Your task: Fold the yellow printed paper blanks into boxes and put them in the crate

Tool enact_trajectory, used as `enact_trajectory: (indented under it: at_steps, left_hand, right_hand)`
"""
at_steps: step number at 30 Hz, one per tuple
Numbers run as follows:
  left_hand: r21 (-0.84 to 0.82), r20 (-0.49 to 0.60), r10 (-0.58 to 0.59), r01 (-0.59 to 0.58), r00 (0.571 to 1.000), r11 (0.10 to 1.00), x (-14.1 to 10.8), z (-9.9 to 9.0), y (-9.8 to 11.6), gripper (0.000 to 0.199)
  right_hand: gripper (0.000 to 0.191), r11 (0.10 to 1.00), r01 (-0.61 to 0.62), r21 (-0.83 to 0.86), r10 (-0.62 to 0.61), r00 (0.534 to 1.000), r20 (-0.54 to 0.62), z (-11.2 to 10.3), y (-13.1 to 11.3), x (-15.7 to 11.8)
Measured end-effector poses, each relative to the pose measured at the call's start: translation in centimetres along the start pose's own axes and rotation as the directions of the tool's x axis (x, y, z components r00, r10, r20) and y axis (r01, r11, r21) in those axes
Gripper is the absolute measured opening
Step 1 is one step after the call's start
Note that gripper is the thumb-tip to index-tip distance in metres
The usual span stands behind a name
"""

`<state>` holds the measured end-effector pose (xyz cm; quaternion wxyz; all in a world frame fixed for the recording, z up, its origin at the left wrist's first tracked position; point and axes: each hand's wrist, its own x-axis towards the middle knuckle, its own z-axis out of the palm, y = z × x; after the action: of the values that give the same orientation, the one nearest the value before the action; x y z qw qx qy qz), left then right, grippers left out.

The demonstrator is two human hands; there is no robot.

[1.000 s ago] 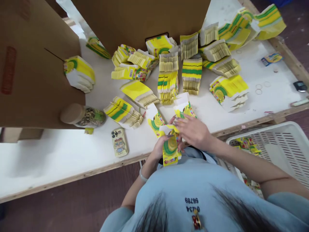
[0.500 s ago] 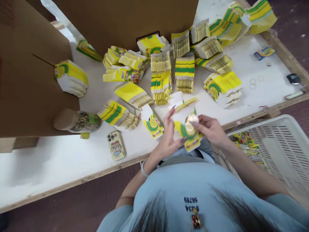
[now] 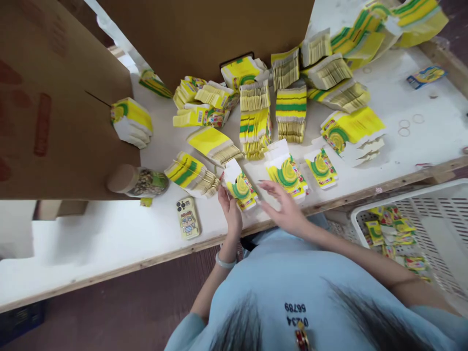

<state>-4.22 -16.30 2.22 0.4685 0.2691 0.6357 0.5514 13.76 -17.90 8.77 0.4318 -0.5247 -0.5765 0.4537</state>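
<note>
- While both hands sit low at the table's [image 3: 109,243] near edge, the left carton [image 3: 241,190] lies flat between them, white flap pointing far.
- Left hand [image 3: 231,214]: by the carton's near-left side, fingers loosely bent; can't tell if they touch or pinch it.
- Right hand [image 3: 284,210]: fingers and thumb spread, pinching nothing, just right of the carton's near end.
- Middle carton [image 3: 287,173] lies just beyond the right hand, right carton [image 3: 321,168] further right; both flat.
- For a clean pickup, best slip fingertips under one long edge and take the carton by its sides.
- Card looks thin, so light pressure; a hard squeeze could crease it.
- Lift the right wrist clear of the middle carton, or it may skid.
- Phone [image 3: 188,218] is left of the left hand; don't knock it.
</note>
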Motion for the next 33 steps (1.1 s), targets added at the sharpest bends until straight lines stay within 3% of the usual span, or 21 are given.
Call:
enact_trajectory:
  at_steps: [2, 4, 8, 11, 15, 23, 29, 31, 33]
  left_hand:
    - [-0.025, 0.02, 0.012, -0.011, 1.0, 1.0, -0.2, -0.2, -0.5, 0.074]
    - [-0.038, 0.025, 0.027, -0.026, 0.999, 0.999, -0.4, -0.2, -1.0, 0.076]
    - [-0.068, 0.019, 0.055, -0.054, 0.998, 0.996, -0.7, -0.1, -2.0, 0.077]
    - [-0.105, -0.011, 0.075, -0.076, 0.997, 0.992, -0.6, -0.1, -2.6, 0.072]
    - [-0.154, -0.062, 0.069, -0.078, 0.996, 0.985, -0.5, -0.3, -3.0, 0.068]
    - [-0.148, -0.184, 0.008, -0.036, 0.983, 0.988, -1.5, -2.4, -1.7, 0.054]
    - [-0.178, -0.204, -0.076, 0.04, 0.976, 0.983, -1.6, -3.8, -1.3, 0.051]
    - [-0.234, -0.106, -0.072, 0.045, 0.992, 0.971, -1.4, -4.4, -0.9, 0.061]
    - [-0.282, 0.083, -0.087, 0.108, 0.993, 0.953, -1.2, -5.2, -0.1, 0.073]
  right_hand:
    - [0.056, 0.985, -0.165, -0.058, 0.166, 0.986, 0.013, 4.0, 0.9, 1.3]
    - [0.063, 0.94, -0.311, -0.138, 0.312, 0.95, -0.019, 6.2, 2.2, 3.2]
    - [0.069, 0.889, -0.404, -0.216, 0.412, 0.911, -0.008, 7.2, 3.8, 5.9]
    - [0.06, 0.865, -0.424, -0.27, 0.453, 0.89, 0.055, 7.2, 3.9, 6.5]
    - [0.039, 0.844, -0.355, -0.402, 0.455, 0.871, 0.186, 7.6, 2.5, 5.9]
    - [0.024, 0.702, -0.042, -0.711, 0.387, 0.86, 0.332, 7.2, -3.2, 3.7]
    - [0.025, 0.649, 0.067, -0.758, 0.387, 0.829, 0.404, 7.0, -2.5, 4.0]
    - [0.029, 0.733, 0.065, -0.677, 0.358, 0.809, 0.466, 6.4, -1.9, 4.0]
    - [0.039, 0.923, -0.037, -0.384, 0.271, 0.769, 0.578, 5.7, -1.4, 3.9]
